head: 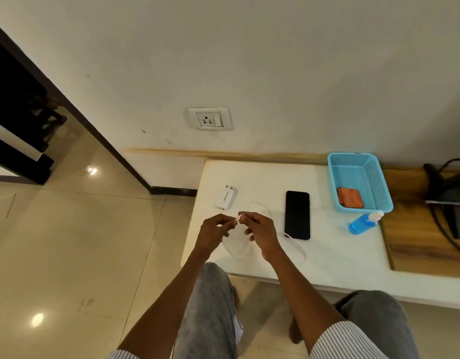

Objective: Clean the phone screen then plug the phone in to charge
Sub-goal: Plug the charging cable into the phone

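Note:
A black phone [297, 215] lies face up on the white table [340, 255]. Left of it, my left hand [213, 233] and my right hand [261, 233] together pinch one white plug end of the thin white charging cable [297, 243] just above the table. The cable loops over the table around my hands and passes the phone's near end. A white charger adapter [226, 198] lies on the table beyond my left hand. On the wall above is a white socket with a switch [209, 118].
A blue plastic basket [359, 181] holding an orange cloth [350, 197] stands at the table's back right. A bottle of blue liquid [363, 222] lies in front of it. Dark cables and a black stand [446, 193] sit on a wooden surface at the right.

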